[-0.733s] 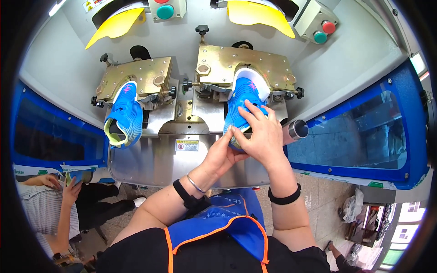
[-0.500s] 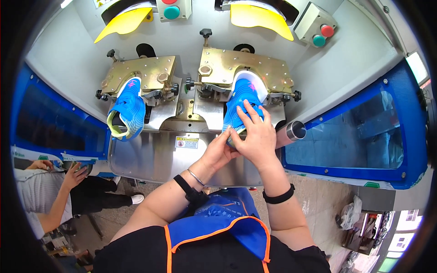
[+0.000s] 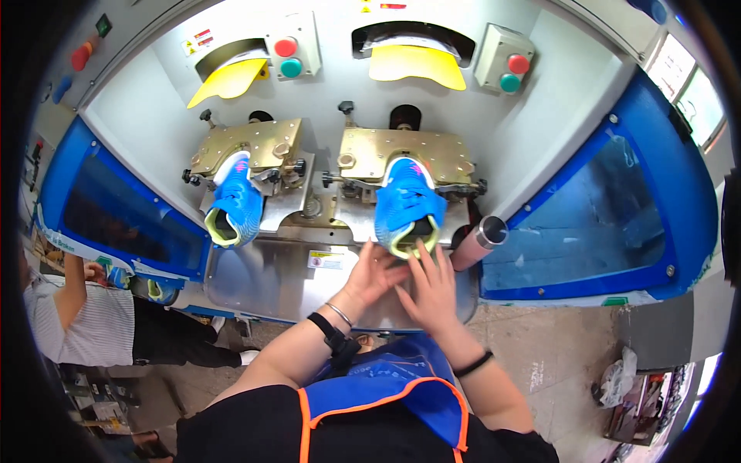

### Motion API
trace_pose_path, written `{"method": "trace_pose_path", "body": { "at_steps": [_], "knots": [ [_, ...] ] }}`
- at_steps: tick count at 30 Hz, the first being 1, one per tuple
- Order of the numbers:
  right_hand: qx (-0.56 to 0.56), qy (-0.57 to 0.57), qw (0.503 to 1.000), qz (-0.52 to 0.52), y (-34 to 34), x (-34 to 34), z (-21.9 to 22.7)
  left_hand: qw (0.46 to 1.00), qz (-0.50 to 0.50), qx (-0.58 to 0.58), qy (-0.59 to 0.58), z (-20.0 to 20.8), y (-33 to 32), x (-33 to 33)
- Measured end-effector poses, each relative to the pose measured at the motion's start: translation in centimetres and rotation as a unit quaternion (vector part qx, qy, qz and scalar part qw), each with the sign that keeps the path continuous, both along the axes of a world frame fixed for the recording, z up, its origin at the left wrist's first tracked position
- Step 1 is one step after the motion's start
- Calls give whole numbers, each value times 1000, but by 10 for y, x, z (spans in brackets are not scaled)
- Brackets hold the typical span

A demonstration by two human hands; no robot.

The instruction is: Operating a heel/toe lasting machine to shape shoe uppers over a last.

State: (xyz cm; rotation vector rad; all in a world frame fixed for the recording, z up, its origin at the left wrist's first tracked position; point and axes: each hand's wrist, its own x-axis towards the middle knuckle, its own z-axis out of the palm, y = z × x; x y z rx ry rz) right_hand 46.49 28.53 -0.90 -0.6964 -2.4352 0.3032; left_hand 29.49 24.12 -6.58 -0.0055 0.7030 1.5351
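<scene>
A blue sports shoe (image 3: 407,202) with a lime-lined collar sits toe-first in the right clamp of the machine, its heel toward me. Just below that heel is my left hand (image 3: 374,273), palm turned inward and fingers apart. My right hand (image 3: 434,292) lies beside it with fingers stretched toward the heel rim; the fingertips reach the collar, though I cannot tell how firmly they touch. Neither hand grips anything. In the left clamp a matching blue shoe (image 3: 238,202) stands toe-first, away from both hands. Brass-coloured plates (image 3: 401,147) cover the toe ends.
A pink bottle with a steel lid (image 3: 480,242) stands right of the right shoe. Blue-framed window panels (image 3: 594,208) flank the machine. Button boxes (image 3: 503,60) and yellow guards (image 3: 417,66) are above. At left, a co-worker in a striped top (image 3: 96,328) handles another shoe.
My hands have come off the right shoe's upper and drawn back to its heel. My right fingers have lifted from the laces. The view has shifted, showing more of the machine's upper part.
</scene>
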Motion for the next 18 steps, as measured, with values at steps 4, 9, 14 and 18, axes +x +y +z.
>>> {"method": "trace_pose_path", "body": {
  "at_steps": [4,9,14,18],
  "knots": [
    [-77,-99,991,-33,-83,123,-78,958,-272,-71,-51,-49,-25,20],
    [-472,-318,728,-381,-243,258,-153,822,-564,-75,7,-84,-39,69],
    [-590,-206,506,-594,-424,300,-209,761,-633,-80,118,-98,-29,97],
    [-643,-86,364,-668,-524,254,-214,718,-663,-132,164,-113,-33,141]
  ]
}}
